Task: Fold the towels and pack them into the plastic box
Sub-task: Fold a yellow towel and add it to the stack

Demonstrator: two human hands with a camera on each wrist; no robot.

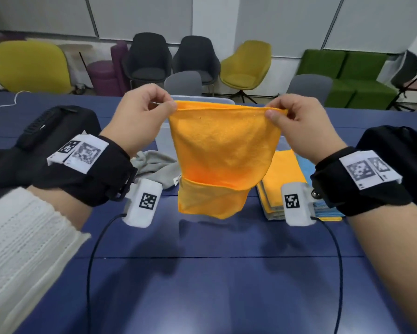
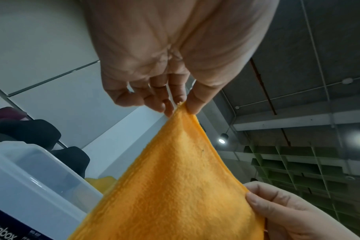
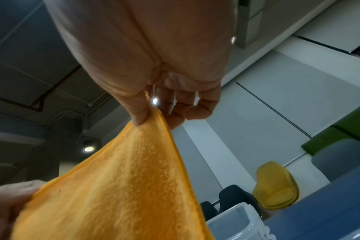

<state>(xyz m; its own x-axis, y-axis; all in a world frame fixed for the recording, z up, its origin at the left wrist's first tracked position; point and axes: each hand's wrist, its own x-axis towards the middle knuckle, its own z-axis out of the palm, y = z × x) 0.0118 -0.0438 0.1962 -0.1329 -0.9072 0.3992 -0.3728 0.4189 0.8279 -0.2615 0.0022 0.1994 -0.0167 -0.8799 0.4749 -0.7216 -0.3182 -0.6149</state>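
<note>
An orange towel [image 1: 220,153] hangs doubled above the table, before the translucent plastic box [image 1: 163,141].

The orange towel [image 1: 220,150] is nubby matt terry cloth, the plastic box [image 2: 31,175] glossy translucent plastic, the worktop [image 1: 202,273] smooth matt blue.

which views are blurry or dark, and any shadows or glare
Head view: evenly lit, edges bowed by the wide lens, soft shadows of the orange towel and arms on the blue table. Left wrist view: dim, ceiling lamps glare at right. Right wrist view: dim, slightly soft, lamp glinting between the fingers.
</note>
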